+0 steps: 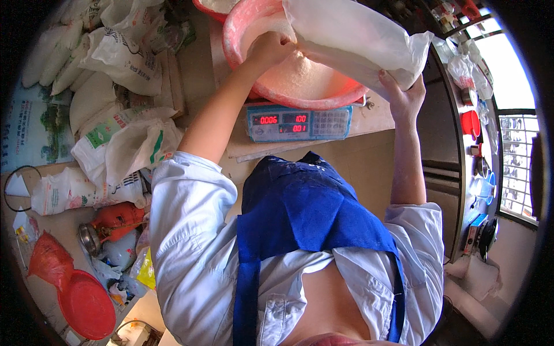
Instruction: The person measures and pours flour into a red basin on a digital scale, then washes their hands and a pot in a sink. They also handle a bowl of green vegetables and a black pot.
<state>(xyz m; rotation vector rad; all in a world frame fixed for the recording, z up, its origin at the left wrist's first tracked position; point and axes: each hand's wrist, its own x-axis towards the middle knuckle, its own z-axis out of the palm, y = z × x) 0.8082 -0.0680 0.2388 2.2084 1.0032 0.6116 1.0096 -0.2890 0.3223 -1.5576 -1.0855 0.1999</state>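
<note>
A large clear plastic bag (355, 36) lies tilted over a red plastic basin (298, 103), its mouth towards my left hand. My left hand (272, 49) grips the edge of that mouth above the basin. Lower down at the right, my right hand (404, 93) holds the bag's closed end from beneath, thumb on the near side. Pale flour-like powder (298, 78) is heaped in the basin below the mouth. Under the basin sits a digital scale (298, 123) with lit red figures. The bag hides the far right of the basin.
The scale stands on a wooden board (376, 116). A second red basin (216, 5) with powder is partly in view behind. Filled white sacks (125, 60) and loose sacks (125, 142) crowd the left. A dark cabinet (441, 129) and a shelf of kitchenware line the right.
</note>
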